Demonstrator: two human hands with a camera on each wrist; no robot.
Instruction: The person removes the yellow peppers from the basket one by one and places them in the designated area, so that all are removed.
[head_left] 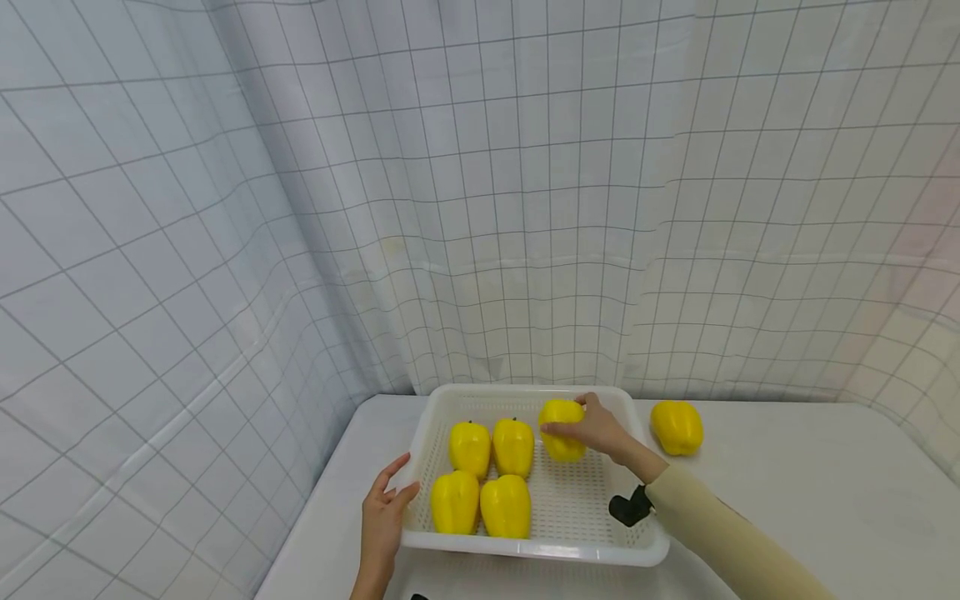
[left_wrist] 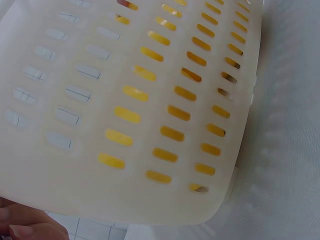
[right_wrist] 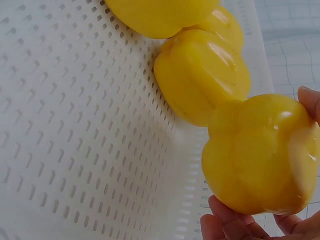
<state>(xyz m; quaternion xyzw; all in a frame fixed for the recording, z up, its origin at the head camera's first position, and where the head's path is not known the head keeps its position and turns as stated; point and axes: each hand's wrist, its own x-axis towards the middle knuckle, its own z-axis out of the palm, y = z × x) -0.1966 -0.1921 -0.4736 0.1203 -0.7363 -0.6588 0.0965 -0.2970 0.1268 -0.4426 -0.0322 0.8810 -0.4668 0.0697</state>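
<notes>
My right hand (head_left: 596, 429) grips a yellow bell pepper (head_left: 562, 429) over the back right part of a white perforated basket (head_left: 536, 550). In the right wrist view, fingers and thumb lie around opposite sides of this held pepper (right_wrist: 262, 155). Several other yellow bell peppers (head_left: 470, 450) stand grouped in the basket's left half. My left hand (head_left: 384, 512) is at the basket's left rim, thumb and forefinger spread apart, the thumb tip over the edge. In the left wrist view, yellow shows through the slots of the basket wall (left_wrist: 60, 165), and the left fingers (left_wrist: 30, 225) appear past its rim.
One more yellow bell pepper (head_left: 677, 427) lies on the white table (head_left: 810, 483) to the right of the basket. White curtains (head_left: 525, 208) with a dark grid hang behind and at the left. A black band (head_left: 630, 507) is on the right wrist.
</notes>
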